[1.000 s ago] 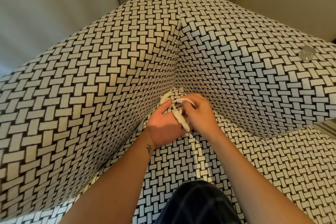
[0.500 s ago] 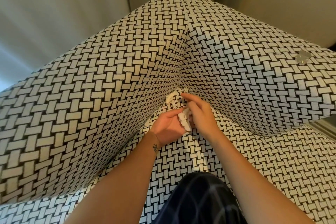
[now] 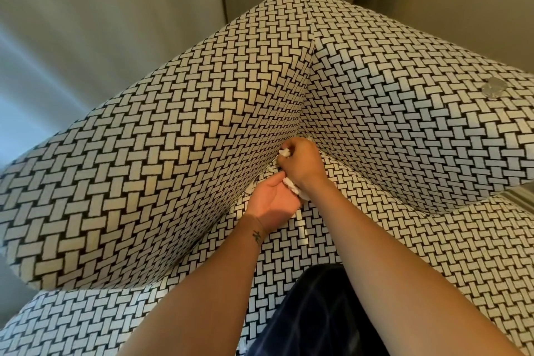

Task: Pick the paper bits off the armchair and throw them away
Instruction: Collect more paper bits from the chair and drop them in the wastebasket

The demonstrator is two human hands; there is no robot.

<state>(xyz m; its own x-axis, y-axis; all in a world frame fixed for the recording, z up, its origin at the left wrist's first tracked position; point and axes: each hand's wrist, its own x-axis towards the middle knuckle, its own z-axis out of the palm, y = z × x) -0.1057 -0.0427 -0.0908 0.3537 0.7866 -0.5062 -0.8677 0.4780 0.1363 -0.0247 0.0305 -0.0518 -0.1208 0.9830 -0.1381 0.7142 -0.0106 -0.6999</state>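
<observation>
1. Reaching back into the seat corner: a second ago the right hand [image 3: 303, 163] sat over the left palm. Now its fingers [image 3: 291, 150] are up in the crease where the back and arm of the armchair [image 3: 179, 153] meet, curled tight round a white paper bit [image 3: 286, 153].
2. The left hand [image 3: 273, 201] stays just below those fingers, palm up and cupped round a wad of collected bits [image 3: 294, 190].
3. So I'd say the picking is only partway done. One more piece is coming out, nothing is binned yet, and there's no bin in view.
4. The paper looks like torn, crumpled tissue: off-white, soft, and easy to lose against the pale weave.
5. A couple more scraps [image 3: 271, 169] seem to sit in the crease just below and left of the right fingers, between the two hands. They're hard to tell from the pattern, though.
</observation>
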